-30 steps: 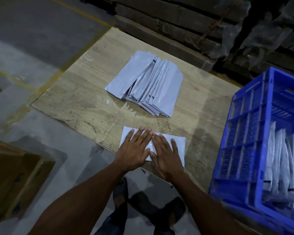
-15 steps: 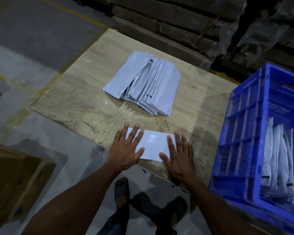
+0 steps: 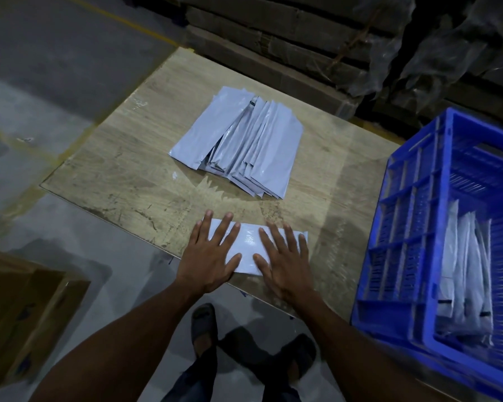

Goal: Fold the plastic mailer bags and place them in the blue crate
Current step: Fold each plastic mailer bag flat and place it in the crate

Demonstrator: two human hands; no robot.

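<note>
A folded white mailer bag (image 3: pixel 249 245) lies flat near the front edge of the wooden board (image 3: pixel 128 175). My left hand (image 3: pixel 208 253) presses flat on its left end, fingers spread. My right hand (image 3: pixel 285 256) presses flat on its right part, fingers spread. Neither hand grips anything. A fanned pile of grey-white mailer bags (image 3: pixel 241 140) rests in the middle of the board, beyond my hands. The blue crate (image 3: pixel 404 256) stands at the right, with several folded bags (image 3: pixel 465 280) upright inside it.
Flattened cardboard stacks and plastic wrap (image 3: pixel 317 44) run along the far side. A brown cardboard box (image 3: pixel 21 311) sits on the floor at the left. My feet (image 3: pixel 204 323) stand below the board's front edge.
My hands started together at the bag's centre, slid apart to its ends, and have now come partly back inward. The bag stays flat in place.
</note>
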